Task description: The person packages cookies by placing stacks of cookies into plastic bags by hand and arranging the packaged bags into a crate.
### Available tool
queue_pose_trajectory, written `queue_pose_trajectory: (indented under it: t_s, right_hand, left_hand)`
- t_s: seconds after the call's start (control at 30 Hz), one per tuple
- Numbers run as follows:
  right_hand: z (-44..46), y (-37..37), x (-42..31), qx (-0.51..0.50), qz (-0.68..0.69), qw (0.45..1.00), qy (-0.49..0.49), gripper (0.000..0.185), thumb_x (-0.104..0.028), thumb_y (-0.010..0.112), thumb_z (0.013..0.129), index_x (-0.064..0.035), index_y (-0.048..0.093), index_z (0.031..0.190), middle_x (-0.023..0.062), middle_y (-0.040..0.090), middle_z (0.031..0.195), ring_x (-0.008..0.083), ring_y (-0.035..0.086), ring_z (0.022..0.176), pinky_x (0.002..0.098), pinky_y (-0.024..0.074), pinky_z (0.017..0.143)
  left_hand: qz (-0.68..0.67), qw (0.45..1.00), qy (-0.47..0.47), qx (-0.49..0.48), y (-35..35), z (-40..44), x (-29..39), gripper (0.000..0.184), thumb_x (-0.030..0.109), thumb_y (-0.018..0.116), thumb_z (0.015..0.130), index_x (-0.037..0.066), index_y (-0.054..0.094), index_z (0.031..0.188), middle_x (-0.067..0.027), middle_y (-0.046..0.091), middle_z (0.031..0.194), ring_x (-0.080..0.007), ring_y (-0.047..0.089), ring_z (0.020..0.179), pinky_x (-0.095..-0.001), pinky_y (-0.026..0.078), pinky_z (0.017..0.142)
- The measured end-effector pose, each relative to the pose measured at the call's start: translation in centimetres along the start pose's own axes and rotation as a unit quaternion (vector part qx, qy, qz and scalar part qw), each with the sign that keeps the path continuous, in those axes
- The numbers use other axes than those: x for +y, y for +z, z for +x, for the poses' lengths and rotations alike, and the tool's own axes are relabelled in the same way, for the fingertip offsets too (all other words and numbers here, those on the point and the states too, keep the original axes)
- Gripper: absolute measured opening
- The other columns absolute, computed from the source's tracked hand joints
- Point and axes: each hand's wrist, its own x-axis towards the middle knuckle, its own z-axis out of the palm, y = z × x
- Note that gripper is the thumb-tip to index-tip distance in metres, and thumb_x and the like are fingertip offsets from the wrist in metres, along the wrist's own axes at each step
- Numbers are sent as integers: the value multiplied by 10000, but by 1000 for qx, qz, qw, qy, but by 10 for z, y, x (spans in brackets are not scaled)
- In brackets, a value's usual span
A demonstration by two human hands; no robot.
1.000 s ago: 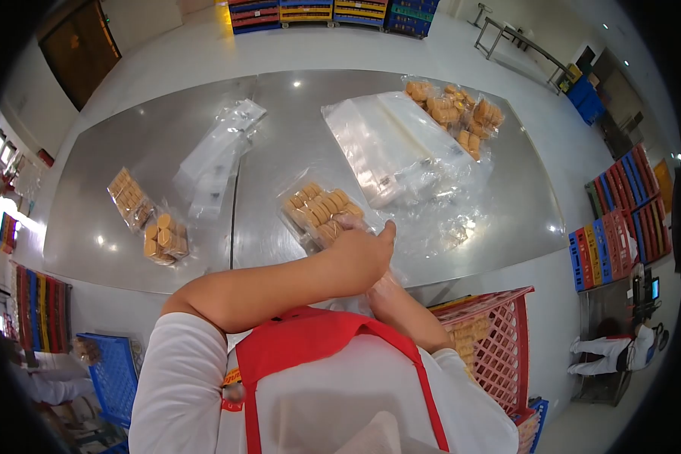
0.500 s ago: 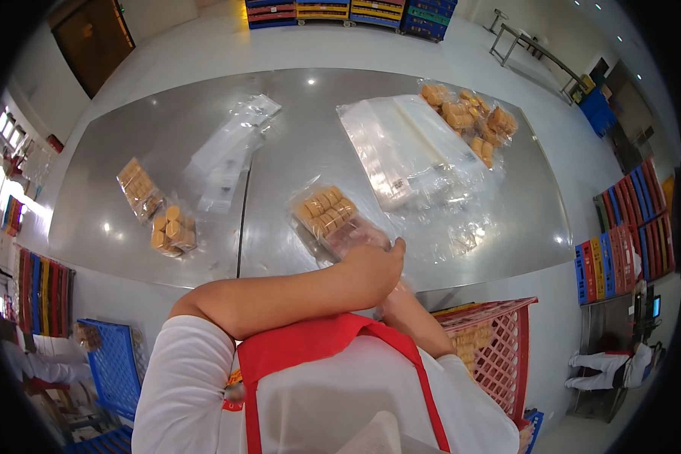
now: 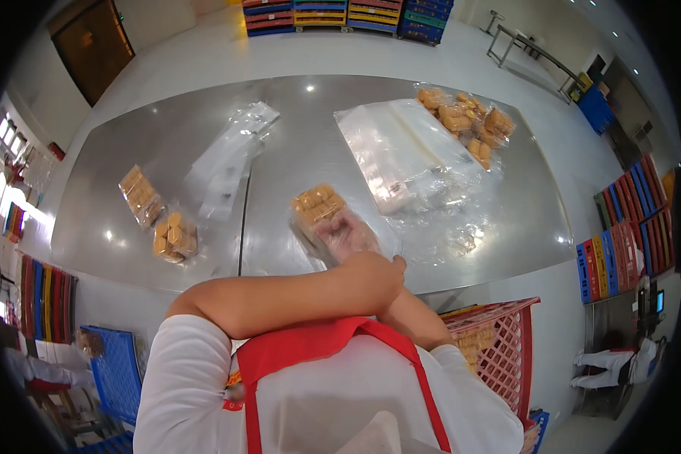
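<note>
A clear bag of round tan biscuits (image 3: 318, 201) lies at the middle of the metal table (image 3: 280, 166). My right hand (image 3: 348, 233), in a thin clear glove, has its fingers bent together on the near end of this bag. My left forearm crosses over my right arm. My left hand (image 3: 382, 274) is bare and lies against the right wrist; its thumb shows, but its other fingers are hidden. Flat clear bags (image 3: 405, 147) lie beyond and to the right of my hands.
More empty bags (image 3: 231, 155) and two biscuit packs (image 3: 141, 195) lie on the left. Several filled packs (image 3: 461, 117) sit at the back right. A red crate (image 3: 511, 356) stands near right, a blue crate (image 3: 113, 371) near left. A person (image 3: 620, 363) is far right.
The gloved fingers have moved up and left onto the biscuit bag. My left hand has shifted slightly down, and its thumb stands out less.
</note>
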Motion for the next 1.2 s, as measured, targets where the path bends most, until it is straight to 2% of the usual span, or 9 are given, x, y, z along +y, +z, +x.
queue_pose_trajectory:
  t_s: [0.1,0.17,0.27,0.4,0.5,0.63,0.8,1.13,1.2]
  right_hand:
    - [29,-6,10,-93,51,991,-88,124,-136,608,939,-47,536,891,55,523,802,231,529,777,424,478,867]
    - [40,-1,9,-22,-309,913,-265,114,-139,616,937,-42,556,937,64,550,834,232,545,805,431,486,882]
    - [87,-17,-2,-112,-18,987,-112,91,-112,620,933,-50,595,996,84,578,864,245,568,846,448,503,856]
    - [33,-98,2,-51,-641,683,-348,82,-129,595,950,-48,593,937,64,562,897,196,554,839,386,487,740]
    - [-40,-69,8,132,-415,883,-176,160,-175,580,983,-40,552,902,31,570,754,116,529,661,288,458,594]
    - [-126,-94,7,133,-611,741,-245,138,-147,588,978,-26,567,916,31,564,727,96,509,626,274,455,588]
    - [-113,-121,-2,112,-658,693,-272,113,-108,591,969,-23,586,895,26,575,742,96,521,643,270,453,601]
    - [-155,-73,-29,266,-492,721,-409,71,-112,594,959,-48,614,933,17,561,719,109,531,640,277,459,603]
    - [-168,-45,-43,242,-578,633,-454,100,-110,593,957,-38,616,1023,37,579,837,120,561,780,281,472,710]
  left_hand:
    - [40,998,41,35,7,4,-12,495,115,635,767,-147,509,1168,-196,667,706,-379,684,685,-453,511,566]
    - [86,994,43,44,4,11,-29,464,117,631,777,-125,539,1163,-188,676,738,-373,679,671,-459,513,573]
    - [93,991,22,98,21,19,-60,427,126,620,796,-67,578,1175,-193,687,888,-356,683,719,-455,520,600]
    - [24,970,94,224,25,-30,-66,437,114,605,810,9,593,1234,-204,624,1192,-349,661,942,-452,532,735]
    - [22,925,-15,378,35,-90,-98,461,88,606,806,45,587,1265,-214,539,1325,-366,584,1117,-469,498,879]
    - [-65,767,-488,412,-3,-186,-167,650,231,714,809,-43,468,1345,-249,463,1379,-412,435,1279,-484,351,1089]
    - [171,668,-666,285,42,-234,-253,753,373,695,822,-38,446,1401,-272,341,1493,-439,269,1413,-547,253,1154]
    - [63,750,-473,458,53,-222,-218,634,57,724,755,-6,496,1344,-181,518,1291,-360,482,1223,-434,404,1051]
    - [14,731,-396,555,42,-214,-194,642,-5,730,748,-5,488,1343,-148,536,1243,-302,518,1189,-394,428,1033]
